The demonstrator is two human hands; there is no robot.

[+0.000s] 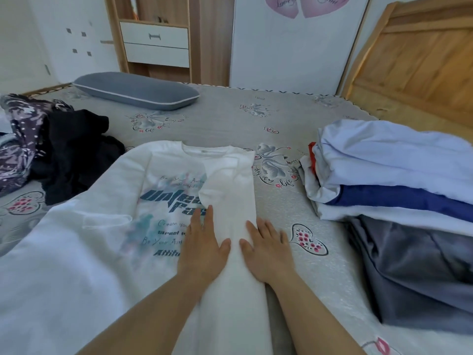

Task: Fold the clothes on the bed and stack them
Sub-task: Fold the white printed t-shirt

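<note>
White shirt (163, 190) flat on bed (230, 119); left hand (203, 244) and right hand (266, 249), fingers straight, press its folded side.

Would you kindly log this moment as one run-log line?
step: folding white T-shirt | left hand: flat on shirt | right hand: flat at folded edge | folded stack: right | unfolded pile: left

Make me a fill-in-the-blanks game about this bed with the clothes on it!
1. Both hands, left and right, press flat on a white printed long-sleeved ____.
2. The stack of folded clothes lies on the person's ____ side.
3. The unfolded black garment lies on the person's ____ side.
4. Far across the patterned grey bed sheet lies a long grey ____.

Missing words: shirt; right; left; pillow
</note>
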